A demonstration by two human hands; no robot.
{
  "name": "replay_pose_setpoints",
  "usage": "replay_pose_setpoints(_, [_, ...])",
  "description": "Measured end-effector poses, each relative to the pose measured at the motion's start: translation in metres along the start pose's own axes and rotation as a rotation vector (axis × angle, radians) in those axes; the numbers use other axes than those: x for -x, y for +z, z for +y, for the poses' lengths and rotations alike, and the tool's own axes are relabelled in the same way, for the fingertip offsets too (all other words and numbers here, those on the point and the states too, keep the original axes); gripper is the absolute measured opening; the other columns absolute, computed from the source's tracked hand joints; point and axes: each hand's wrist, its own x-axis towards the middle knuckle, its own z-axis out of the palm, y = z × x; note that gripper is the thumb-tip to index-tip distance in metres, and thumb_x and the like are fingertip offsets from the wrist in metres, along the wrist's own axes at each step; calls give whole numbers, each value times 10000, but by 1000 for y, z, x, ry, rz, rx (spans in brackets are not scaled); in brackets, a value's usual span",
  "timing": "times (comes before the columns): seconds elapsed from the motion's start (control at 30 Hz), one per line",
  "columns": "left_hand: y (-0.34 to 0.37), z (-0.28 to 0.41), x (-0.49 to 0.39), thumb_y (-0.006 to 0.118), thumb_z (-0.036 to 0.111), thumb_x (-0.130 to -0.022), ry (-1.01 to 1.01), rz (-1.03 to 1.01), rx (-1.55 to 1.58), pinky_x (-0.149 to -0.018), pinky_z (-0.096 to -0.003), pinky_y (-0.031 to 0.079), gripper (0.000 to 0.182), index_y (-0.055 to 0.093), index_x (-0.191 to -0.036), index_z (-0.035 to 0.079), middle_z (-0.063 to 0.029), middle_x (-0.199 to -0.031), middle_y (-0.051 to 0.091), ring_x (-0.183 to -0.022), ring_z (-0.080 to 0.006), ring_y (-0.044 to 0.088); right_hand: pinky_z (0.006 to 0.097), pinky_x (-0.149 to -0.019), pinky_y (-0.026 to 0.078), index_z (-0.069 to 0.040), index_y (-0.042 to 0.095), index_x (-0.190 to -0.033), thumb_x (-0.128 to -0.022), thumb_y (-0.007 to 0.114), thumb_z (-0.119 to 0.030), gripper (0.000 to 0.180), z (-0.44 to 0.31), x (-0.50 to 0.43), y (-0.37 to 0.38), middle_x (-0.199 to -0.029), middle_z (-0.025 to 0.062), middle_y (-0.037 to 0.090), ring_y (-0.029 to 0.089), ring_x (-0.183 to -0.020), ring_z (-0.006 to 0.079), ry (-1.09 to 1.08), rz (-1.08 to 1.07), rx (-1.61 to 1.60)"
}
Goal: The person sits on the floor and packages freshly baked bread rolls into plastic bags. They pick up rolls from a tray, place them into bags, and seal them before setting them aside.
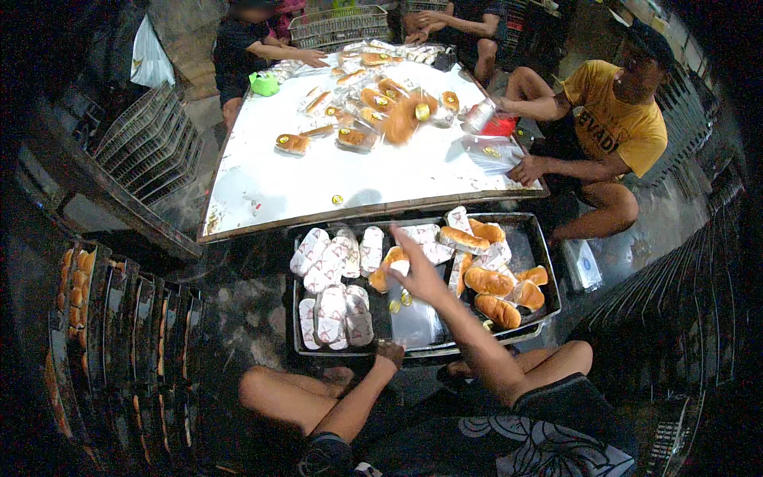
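Note:
Before me on the floor lies a dark metal baking tray [542,325]. My right hand [422,275], fingers spread and holding nothing, reaches over its middle beside a bread roll [387,271]. My left hand [390,355] is at the tray's near rim, by the lower edge of clear plastic bags [414,325]; its fingers are too dark to show a grip. Rolls in white printed paper [331,313] fill the tray's left side, undersides up. Golden rolls [490,281] are heaped on the right. Beyond, a strongly blurred bagged roll [408,121] appears over the white table [286,197].
Bagged rolls [354,138] lie across the table. A person in a yellow shirt [620,119] handles plastic bags [492,154] at its right side; two other people sit at the far side. Stacked trays of bread [128,322] stand at left, with plastic crates [152,143] behind.

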Motion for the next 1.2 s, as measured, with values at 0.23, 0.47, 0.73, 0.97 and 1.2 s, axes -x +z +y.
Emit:
replay_pose_setpoints(0.23, [-110,-17,56,595,198,-733,-49,236,577,-627,-403,483,138,637,-759,69,-142,-754,625,-710,-317,612,339,-636,411,10,510,-808,-817,592,-220,245,59,241,37,-744,88,572,528,-707,211,748,-558,-272])
replay_pose_setpoints(0.47, [-145,-1,75,636,59,-737,-15,727,1239,-559,-269,436,156,644,-885,12,-105,-749,598,-638,-169,558,343,-486,419,-11,458,-1064,-866,490,-234,300,16,174,23,-582,104,530,543,-535,212,883,-200,-345])
replay_pose_setpoints(0.73, [-169,8,67,449,238,-886,-223,805,2673,-786,-305,446,474,301,-1319,116,-105,-1056,536,-889,-185,552,319,-913,397,-41,351,-1262,-930,337,-328,438,-8,98,23,-1194,89,471,504,-1016,219,831,354,-1965])
replay_pose_setpoints(0.97, [-139,-35,70,585,190,-825,-399,776,2532,-743,-303,462,417,421,-1186,61,-55,-839,559,-788,-178,562,383,-813,435,-27,573,-995,-702,645,-194,345,106,128,-66,-1062,166,555,559,-924,311,611,-18,735])
replay_pose_setpoints(1.2, [-149,-65,76,519,239,-828,-457,1165,2546,-884,-392,385,498,347,-1269,84,-121,-1075,517,-1024,-268,500,439,-742,454,-29,454,-1082,-604,710,-315,613,154,157,-109,-872,166,603,579,-853,345,748,-59,651])
